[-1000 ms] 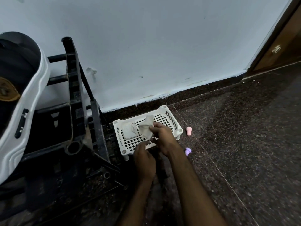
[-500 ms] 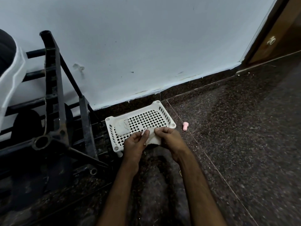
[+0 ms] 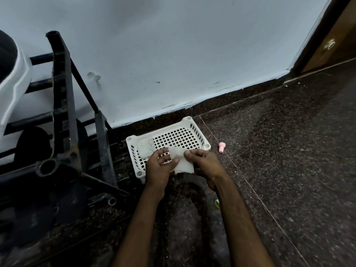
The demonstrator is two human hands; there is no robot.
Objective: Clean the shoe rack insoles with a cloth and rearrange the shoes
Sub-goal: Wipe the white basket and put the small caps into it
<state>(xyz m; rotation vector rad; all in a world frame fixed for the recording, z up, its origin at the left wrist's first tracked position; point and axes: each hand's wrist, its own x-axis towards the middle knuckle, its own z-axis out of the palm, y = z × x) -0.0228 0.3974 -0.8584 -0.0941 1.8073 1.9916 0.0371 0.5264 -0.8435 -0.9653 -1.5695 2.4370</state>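
Dark speckled floor (image 3: pixel 289 151): I see left hand (image 3: pixel 157 170) and right hand (image 3: pixel 206 166) both pinching the cloth (image 3: pixel 182 163) over the white basket (image 3: pixel 200 132).

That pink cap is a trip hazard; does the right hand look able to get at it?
Likely yes: the pink cap lies on open floor near the right hand, nothing between, though that hand pinches the cloth.

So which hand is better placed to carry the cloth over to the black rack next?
Left, probably. The left hand and right hand both pinch the white cloth by the basket, but the black rack stands on the left side, so the right would have to reach across.
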